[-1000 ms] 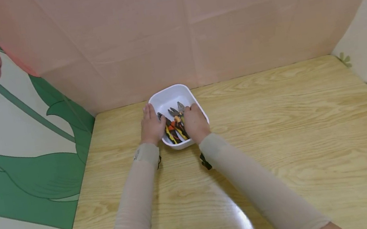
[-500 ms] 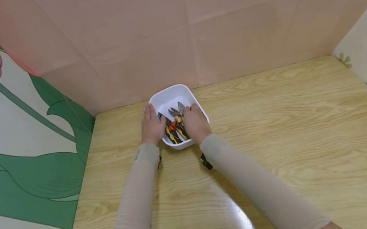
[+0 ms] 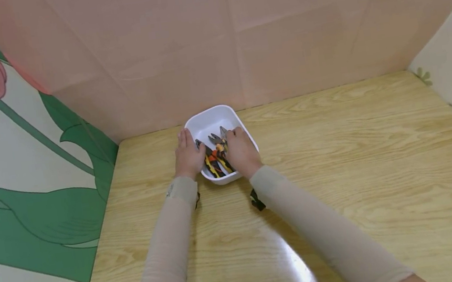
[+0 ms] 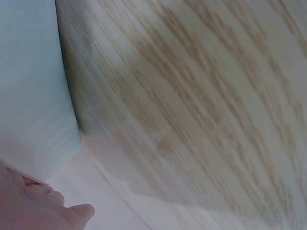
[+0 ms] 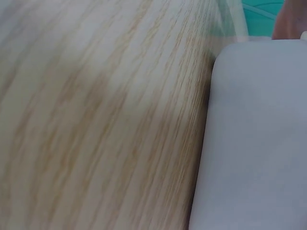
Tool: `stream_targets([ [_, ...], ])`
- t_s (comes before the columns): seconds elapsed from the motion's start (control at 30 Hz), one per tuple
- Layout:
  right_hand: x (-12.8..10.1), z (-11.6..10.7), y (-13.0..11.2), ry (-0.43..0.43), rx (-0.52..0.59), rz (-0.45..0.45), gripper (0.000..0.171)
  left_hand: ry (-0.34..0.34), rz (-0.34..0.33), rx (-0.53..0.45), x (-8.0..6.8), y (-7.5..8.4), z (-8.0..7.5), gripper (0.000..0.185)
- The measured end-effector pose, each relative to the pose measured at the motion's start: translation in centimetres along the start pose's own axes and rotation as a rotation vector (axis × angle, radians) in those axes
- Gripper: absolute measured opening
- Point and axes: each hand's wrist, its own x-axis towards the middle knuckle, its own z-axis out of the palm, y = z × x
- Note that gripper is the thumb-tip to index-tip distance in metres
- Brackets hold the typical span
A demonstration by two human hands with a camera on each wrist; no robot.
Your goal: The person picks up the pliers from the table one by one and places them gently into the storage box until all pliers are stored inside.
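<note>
So the wooden table (image 3: 340, 154) is the big thing here, boxed in by a pink back panel (image 3: 237, 33) and a flowered panel (image 3: 19, 179) off to the tub's left side. The white plastic tub (image 3: 211, 120) sits at the far left corner of the table, nearly against the pink panel, and everything else is easiest to place from it. Left hand (image 3: 186, 156) lies flat along the tub's left wall, fingers straight and together, more pressing than gripping. Right hand (image 3: 241, 151) is over the tub's right wall with the fingers bent in over the rim toward the tools; can't really tell if it's pinching the wall or touching a tool. Inside the tub is a small pile of pliers (image 3: 215, 154), metal noses pointing toward the far end, orange, yellow and black handles toward the near end. My guess on handling: the tub itself is light, thin and a bit slick, so it'll flex if squeezed, but the steel pliers make it bottom-heavy and they'll slide and clatter if it tips. Holding both long walls low down looks like the safest bet, which is about where the hands are. The wrist views only show blurry wood grain and the tub's pale outer wall (image 5: 254, 143), plus fingertips (image 4: 72, 213) by it. Nothing much in the way, the pink panel just beyond the tub is the only tight spot.
</note>
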Motion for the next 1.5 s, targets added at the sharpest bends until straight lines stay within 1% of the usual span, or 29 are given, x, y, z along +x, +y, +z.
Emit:
stream_targets([
  [0.2, 0.0, 0.1, 0.5, 0.037, 0.077, -0.076, 0.044, 0.008, 0.009, 0.003, 0.2, -0.2, 0.2, 0.076],
  [0.43, -0.1, 0.2, 1.3, 0.071, 0.116, -0.199, 0.039, 0.001, 0.016, 0.025, 0.5, -0.3, 0.4, 0.075],
  [0.6, -0.2, 0.1, 1.9, 0.075, 0.093, -0.268, 0.04, -0.01, 0.013, 0.036, 0.7, -0.3, 0.5, 0.075],
  [0.73, -0.3, -0.4, 2.7, 0.06, 0.074, -0.323, 0.041, -0.021, 0.009, 0.062, 0.7, -0.1, 0.3, 0.074],
  [0.9, 0.2, -1.6, 4.8, 0.071, 0.06, -0.375, 0.039, -0.033, -0.002, 0.113, 0.9, 0.0, 0.1, 0.074],
  [1.03, 0.7, -2.9, 6.9, 0.073, 0.065, -0.359, 0.036, -0.029, -0.002, 0.144, 1.1, 0.1, 0.1, 0.073],
  [1.13, 1.0, -4.0, 8.6, 0.047, 0.055, -0.326, 0.036, -0.021, 0.0, 0.167, 1.2, 0.1, 0.0, 0.072],
  [1.37, 1.5, -6.2, 12.9, 0.016, -0.03, -0.273, 0.038, -0.024, -0.001, 0.193, 1.2, 0.1, -0.2, 0.067],
  [1.5, 1.9, -7.3, 15.7, -0.014, -0.057, -0.222, 0.041, -0.023, 0.005, 0.187, 1.3, 0.1, -0.5, 0.064],
])
